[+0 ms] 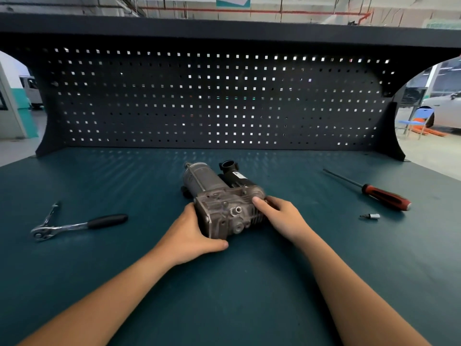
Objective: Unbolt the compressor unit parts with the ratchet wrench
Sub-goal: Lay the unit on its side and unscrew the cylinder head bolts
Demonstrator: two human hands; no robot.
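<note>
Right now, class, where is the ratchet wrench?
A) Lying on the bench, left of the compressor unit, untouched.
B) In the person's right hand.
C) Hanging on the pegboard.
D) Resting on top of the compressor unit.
A: the ratchet wrench lies flat on the bench left of the compressor unit, while the left hand and right hand both hold the unit.

A screwdriver with a red and black handle lies on the right side of the dark green table. A black board full of small holes stands at the back of the table. Far off on the right are a blue chair and a white car.
</note>
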